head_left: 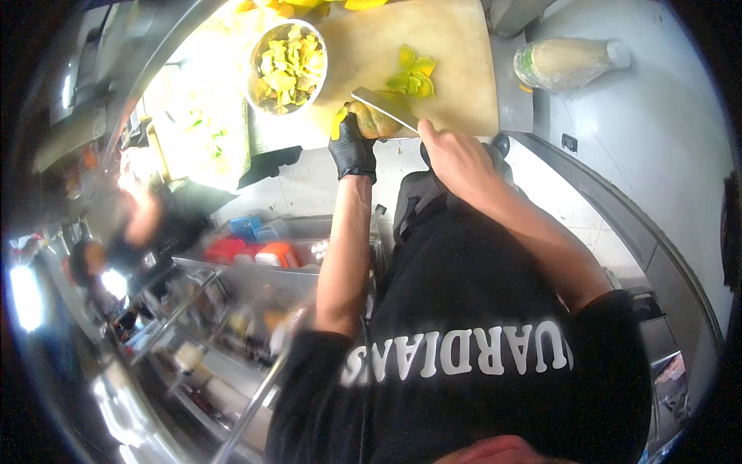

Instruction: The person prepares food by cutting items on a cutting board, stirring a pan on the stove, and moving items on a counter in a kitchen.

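On the pale cutting board (468, 46), my left hand (354, 153), in a black glove, is closed around a ribbed, greenish-tan piece of produce that looks like squash (371, 125). A bit of yellow flesh shows by the gloved fingers. My bare right hand (461, 161) grips a knife (382, 105), its handle mostly hidden in the fist. The blade slants up and left across the squash, seemingly touching it. Green and yellow peel slices (416, 73) lie just beyond the knife. Left of them stands a round metal bowl (325, 66) full of yellow and green peelings (290, 66).
Orange-yellow pieces (309, 3) lie at the board's far edge. A whitish, bottle-shaped container (568, 63) is right of the board. To the left, a blurred co-worker's arm (143, 213) is near a brightly lit tray of greens. Red and blue containers (246, 227) sit lower left.
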Motion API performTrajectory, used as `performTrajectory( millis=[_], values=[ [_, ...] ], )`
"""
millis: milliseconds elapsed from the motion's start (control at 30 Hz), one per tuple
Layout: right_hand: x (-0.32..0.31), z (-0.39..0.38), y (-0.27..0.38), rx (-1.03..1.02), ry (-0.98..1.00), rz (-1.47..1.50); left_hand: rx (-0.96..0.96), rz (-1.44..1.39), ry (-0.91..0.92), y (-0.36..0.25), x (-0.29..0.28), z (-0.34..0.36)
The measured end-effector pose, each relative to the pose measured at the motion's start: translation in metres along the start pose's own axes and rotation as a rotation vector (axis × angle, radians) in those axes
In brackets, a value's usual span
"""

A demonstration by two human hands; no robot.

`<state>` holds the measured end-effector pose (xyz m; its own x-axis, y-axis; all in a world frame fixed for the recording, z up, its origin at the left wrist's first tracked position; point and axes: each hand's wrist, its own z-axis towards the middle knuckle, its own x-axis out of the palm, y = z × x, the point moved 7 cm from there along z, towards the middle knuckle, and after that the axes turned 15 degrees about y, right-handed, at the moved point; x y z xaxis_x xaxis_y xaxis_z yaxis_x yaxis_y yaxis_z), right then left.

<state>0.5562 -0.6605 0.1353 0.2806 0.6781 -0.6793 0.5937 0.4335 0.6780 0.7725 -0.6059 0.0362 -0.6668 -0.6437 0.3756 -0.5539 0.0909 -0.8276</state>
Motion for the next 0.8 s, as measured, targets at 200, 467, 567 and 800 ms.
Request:
performTrajectory(
  millis=[200,467,567,800],
  values=[
    [-0.011,-0.011,0.001,0.073,0.084,-0.036,-0.019,-0.016,-0.012,-0.003,0.008,-0.002],
    [0.005,-0.012,-0.010,0.073,-0.001,-0.080,-0.055,0.052,0.012,-0.001,0.009,-0.002],
    [0.006,-0.006,-0.014,0.107,0.059,-0.088,-0.056,0.014,0.014,-0.002,0.010,-0.002],
    [0.025,0.032,-0.026,0.077,0.015,-0.127,-0.049,0.015,0.052,0.001,0.011,-0.001]
  ],
)
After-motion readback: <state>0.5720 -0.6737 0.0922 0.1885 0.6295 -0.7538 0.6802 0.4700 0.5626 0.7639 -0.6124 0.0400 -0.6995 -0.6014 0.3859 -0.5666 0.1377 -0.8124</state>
